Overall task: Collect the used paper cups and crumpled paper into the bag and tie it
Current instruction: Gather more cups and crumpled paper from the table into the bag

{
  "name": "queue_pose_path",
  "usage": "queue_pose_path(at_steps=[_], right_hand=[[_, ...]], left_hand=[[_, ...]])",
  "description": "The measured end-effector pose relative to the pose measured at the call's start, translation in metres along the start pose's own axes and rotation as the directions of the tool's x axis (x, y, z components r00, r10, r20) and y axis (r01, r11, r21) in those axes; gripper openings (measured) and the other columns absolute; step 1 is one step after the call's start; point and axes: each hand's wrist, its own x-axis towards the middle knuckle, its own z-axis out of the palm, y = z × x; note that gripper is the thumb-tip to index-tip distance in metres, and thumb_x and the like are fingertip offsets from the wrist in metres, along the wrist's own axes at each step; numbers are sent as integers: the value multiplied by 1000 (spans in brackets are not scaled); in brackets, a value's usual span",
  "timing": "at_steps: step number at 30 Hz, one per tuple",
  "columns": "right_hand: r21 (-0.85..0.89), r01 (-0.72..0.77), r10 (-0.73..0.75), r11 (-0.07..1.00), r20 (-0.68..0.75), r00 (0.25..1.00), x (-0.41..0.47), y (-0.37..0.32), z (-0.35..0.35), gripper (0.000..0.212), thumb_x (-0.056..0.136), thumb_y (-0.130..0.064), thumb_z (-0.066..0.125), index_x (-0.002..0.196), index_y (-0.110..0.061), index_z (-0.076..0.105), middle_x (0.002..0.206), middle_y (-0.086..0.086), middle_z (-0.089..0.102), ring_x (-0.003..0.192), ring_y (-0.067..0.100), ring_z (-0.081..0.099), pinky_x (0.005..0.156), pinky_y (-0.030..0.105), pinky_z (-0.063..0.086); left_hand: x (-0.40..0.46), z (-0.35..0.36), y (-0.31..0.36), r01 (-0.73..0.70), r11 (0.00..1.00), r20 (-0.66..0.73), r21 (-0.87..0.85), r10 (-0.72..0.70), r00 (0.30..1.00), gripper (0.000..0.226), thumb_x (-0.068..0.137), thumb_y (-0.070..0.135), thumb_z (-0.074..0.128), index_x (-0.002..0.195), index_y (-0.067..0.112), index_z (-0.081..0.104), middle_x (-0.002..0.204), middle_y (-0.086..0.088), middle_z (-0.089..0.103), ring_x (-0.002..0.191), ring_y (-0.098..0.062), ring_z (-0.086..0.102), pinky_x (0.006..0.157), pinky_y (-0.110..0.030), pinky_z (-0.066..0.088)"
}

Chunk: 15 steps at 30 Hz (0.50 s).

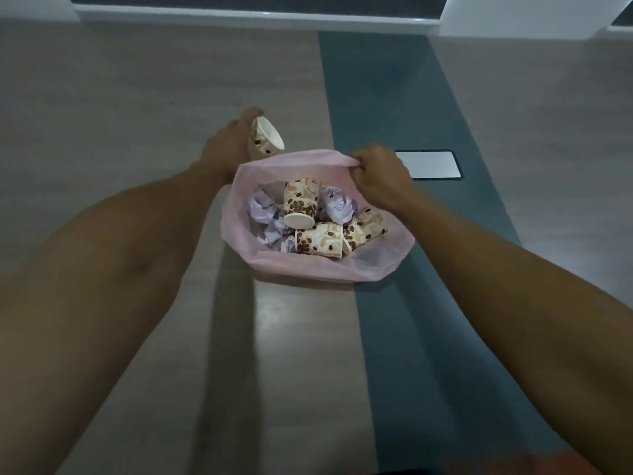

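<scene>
A pink plastic bag (301,269) lies open on the table in the middle of the view. Inside it lie three paper cups with a coffee-bean print (299,200) and several balls of crumpled white paper (262,210). My right hand (380,176) pinches the bag's far rim and holds it up. My left hand (229,145) grips another coffee-bean paper cup (265,138), tilted on its side just beyond the bag's far left edge, its white mouth facing right.
The table (137,97) is light wood with a dark teal strip (404,108) running down its right half. A white rectangular panel (431,165) is set into the strip just right of my right hand. A wall edge runs along the back.
</scene>
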Motion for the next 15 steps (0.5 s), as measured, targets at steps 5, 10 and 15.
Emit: queue_pose_path(at_steps=[5,10,15], right_hand=[[-17,-58,59,998,87,994,-11,-13,-23,18,98,-18,54,102,-12,70,91,6,67,81,26,61,67,31,41],[89,-149,144,985,59,988,-12,-21,-36,12,95,-23,64,92,-11,66,88,8,67,79,27,62,70,35,49],[181,-163,153,970,68,986,-5,-22,-44,17,91,-22,66,77,-12,67,70,3,61,71,25,58,66,34,45]], left_hand=[[-49,-38,44,42,961,-217,-273,-104,971,83,74,47,80,140,29,33,126,-6,65,109,-30,65,90,-44,55],[-109,-40,88,-213,938,-503,-275,49,863,80,78,46,79,134,21,28,122,-6,60,99,-24,65,71,-31,54],[-147,-6,97,-338,930,-334,-142,277,901,85,75,42,81,136,17,27,123,-17,57,92,-33,62,74,-37,53]])
